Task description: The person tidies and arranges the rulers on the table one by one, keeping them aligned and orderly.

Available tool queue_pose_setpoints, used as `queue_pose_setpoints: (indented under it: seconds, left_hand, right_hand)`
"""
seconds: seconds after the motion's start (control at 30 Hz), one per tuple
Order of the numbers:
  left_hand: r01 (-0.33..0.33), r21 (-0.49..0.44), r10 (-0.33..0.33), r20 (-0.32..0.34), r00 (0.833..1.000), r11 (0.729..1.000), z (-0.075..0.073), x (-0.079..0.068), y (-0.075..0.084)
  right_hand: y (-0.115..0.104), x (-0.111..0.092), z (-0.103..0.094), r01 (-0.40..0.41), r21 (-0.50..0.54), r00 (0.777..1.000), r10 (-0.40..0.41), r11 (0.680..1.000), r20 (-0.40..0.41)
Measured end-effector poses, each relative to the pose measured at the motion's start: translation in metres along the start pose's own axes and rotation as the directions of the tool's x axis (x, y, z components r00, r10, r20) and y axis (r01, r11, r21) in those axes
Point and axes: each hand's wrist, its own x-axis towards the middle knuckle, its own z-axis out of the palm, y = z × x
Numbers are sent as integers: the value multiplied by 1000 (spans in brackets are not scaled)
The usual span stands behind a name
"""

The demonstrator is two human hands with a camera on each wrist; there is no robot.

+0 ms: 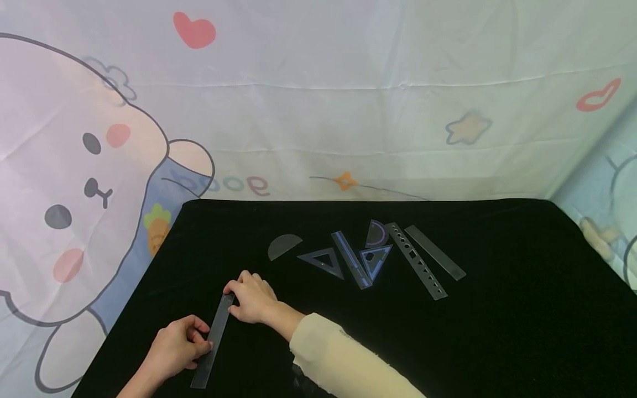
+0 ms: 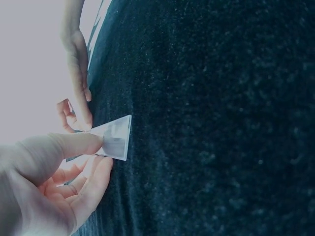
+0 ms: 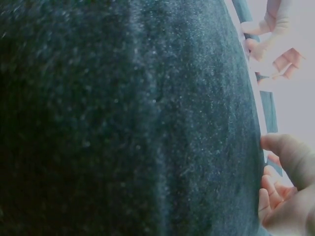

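Observation:
A clear straight ruler [image 1: 217, 330] lies slanted on the black cloth at the left front. My right hand [image 1: 252, 298] grips its far end, thumb at one edge and fingers at the other. Lower down, my left hand [image 1: 178, 347] holds the same ruler between thumb and fingers. In the left wrist view the ruler's near end [image 2: 117, 140] sticks out past my left thumb [image 2: 81, 144]. From the right wrist, my right hand [image 3: 290, 189] shows at the lower right edge, with the left hand [image 3: 275, 46] above it.
Beyond my hands lie a clear half-round protractor [image 1: 285, 246], two set squares [image 1: 308, 256] [image 1: 383, 255], a blue-marked ruler [image 1: 350, 258] and a purple-marked protractor [image 1: 376, 235]. Farther right are a ruler with cut-out shapes [image 1: 417, 261] and a plain clear ruler [image 1: 434, 252]. A printed curtain [image 1: 318, 110] hangs behind.

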Motion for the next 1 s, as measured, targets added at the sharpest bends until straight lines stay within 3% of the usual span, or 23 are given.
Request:
queue_pose_setpoints:
  seconds: [0.67, 1.0]
  left_hand:
    - [9, -36, -10, -9, 1000, 999, 0, -1, -1]
    - [-27, -18, 26, -75, 997, 999, -5, -2, 0]
  right_hand:
    - [3, -2, -5, 32, 27, 999, -33, 999, 25]
    - [11, -6, -12, 107, 108, 993, -111, 988, 34]
